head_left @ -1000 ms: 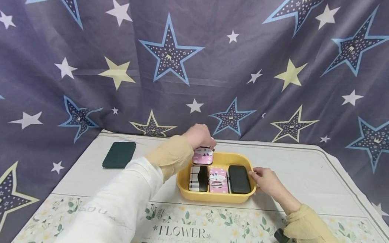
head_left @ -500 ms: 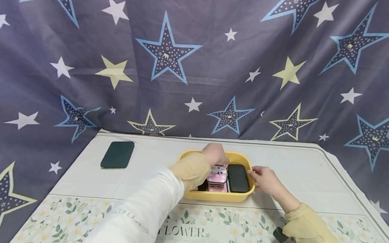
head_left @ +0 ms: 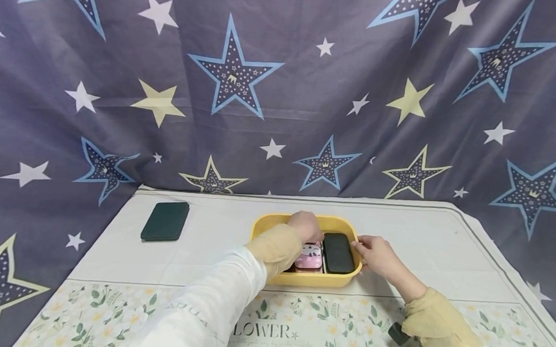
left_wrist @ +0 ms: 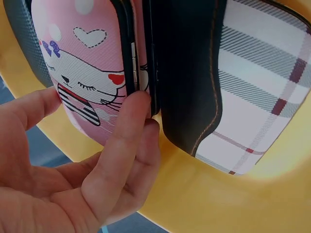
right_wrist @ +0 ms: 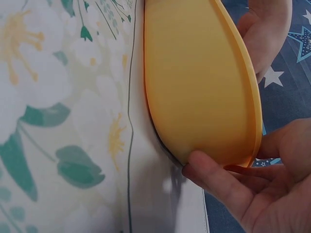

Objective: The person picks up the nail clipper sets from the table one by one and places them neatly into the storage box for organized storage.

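My left hand [head_left: 307, 225] reaches down into a yellow plastic tub [head_left: 295, 281] and pinches a small pink case [head_left: 308, 257] between thumb and fingers. Seen in the left wrist view, this case [left_wrist: 80, 63] has a printed white cat, a dotted heart and a dark metal-edged seam. It lies over another pink case, mostly hidden beneath it. To one side is a plaid case [left_wrist: 262, 82] with a black flap; to the other, a black textured case [head_left: 339, 253]. My right hand [head_left: 380, 258] holds the tub's right end, fingers against the outer wall [right_wrist: 204, 87] and thumb at the rim.
A dark green flat case [head_left: 165, 221] lies at the back left of the white table covering [head_left: 222, 228]. The front part is a floral mat [head_left: 316, 324] with lettering. Behind the table hangs a star-patterned curtain [head_left: 272, 115].
My left hand has carried the pink case from the tub's back left rim rightward and down onto the other pink case in the middle. My right hand stays at the tub.
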### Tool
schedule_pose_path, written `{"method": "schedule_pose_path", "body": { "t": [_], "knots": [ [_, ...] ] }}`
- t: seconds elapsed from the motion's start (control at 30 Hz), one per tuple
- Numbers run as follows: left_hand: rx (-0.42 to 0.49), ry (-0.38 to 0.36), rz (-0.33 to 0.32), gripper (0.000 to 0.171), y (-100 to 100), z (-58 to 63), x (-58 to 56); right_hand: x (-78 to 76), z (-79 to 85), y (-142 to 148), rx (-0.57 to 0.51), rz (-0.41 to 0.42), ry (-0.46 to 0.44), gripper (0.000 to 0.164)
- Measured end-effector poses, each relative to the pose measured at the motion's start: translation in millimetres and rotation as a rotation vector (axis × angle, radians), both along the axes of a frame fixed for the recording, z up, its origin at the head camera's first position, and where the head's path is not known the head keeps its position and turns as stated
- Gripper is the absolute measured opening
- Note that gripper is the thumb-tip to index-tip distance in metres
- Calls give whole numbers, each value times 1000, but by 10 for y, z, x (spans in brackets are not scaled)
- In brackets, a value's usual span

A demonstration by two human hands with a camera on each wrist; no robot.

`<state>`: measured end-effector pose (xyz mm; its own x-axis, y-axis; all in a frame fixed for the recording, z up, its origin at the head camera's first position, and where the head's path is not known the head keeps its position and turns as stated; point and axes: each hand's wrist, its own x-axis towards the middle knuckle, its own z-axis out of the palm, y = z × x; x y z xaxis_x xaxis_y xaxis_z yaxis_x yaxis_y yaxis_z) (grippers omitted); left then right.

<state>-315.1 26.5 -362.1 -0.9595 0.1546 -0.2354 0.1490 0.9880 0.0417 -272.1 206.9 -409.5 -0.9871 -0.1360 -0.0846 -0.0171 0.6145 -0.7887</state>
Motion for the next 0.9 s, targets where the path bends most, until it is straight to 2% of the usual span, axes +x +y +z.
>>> {"method": "schedule_pose_path", "body": {
  "t": [0.23,0.4,0.67,0.9],
  "knots": [
    [61,-6,37,39,4,12,21,18,16,-6,3,10,4,35],
    [60,-1,27,30,30,-6,18,12,15,-4,1,4,-3,35],
    [15,-1,28,45,66,-40,2,1,-9,-12,10,1,-16,37],
    [3,6,11,48,66,-16,26,-12,-6,-15,26,-12,-18,37]
  ]
}}
